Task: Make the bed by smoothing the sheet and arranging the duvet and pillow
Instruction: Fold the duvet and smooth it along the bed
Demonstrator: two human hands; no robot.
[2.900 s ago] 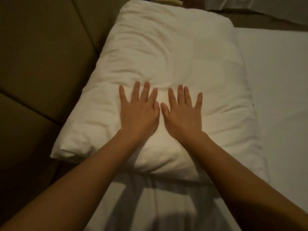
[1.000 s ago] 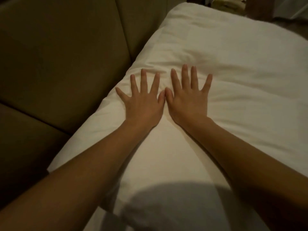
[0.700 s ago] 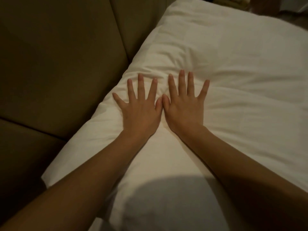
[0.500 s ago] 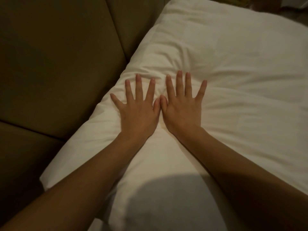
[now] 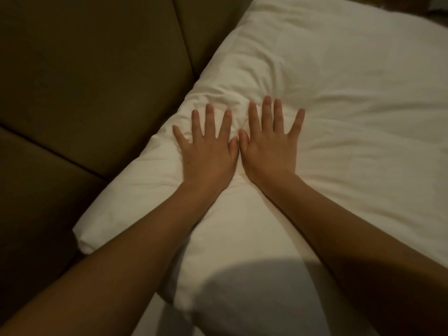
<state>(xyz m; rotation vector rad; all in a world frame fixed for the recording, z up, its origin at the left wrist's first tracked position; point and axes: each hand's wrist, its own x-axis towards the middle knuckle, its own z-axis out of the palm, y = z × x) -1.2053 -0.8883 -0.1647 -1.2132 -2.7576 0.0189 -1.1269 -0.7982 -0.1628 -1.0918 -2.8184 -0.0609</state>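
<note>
A padded headboard (image 5: 84, 81) is standing at the left, the white pillow (image 5: 351, 81) lying against it. The left hand (image 5: 208, 156) and right hand (image 5: 269, 149) are pressing flat on the pillow, fingers spread, grasping nothing. Pushing forward is likely to be bunching the creases (image 5: 232, 103) ahead of them, not clearing them

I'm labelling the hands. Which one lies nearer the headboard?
The left hand: flat on the pillow, on the side toward the brown headboard; the right hand lies beside it, farther off.
</note>
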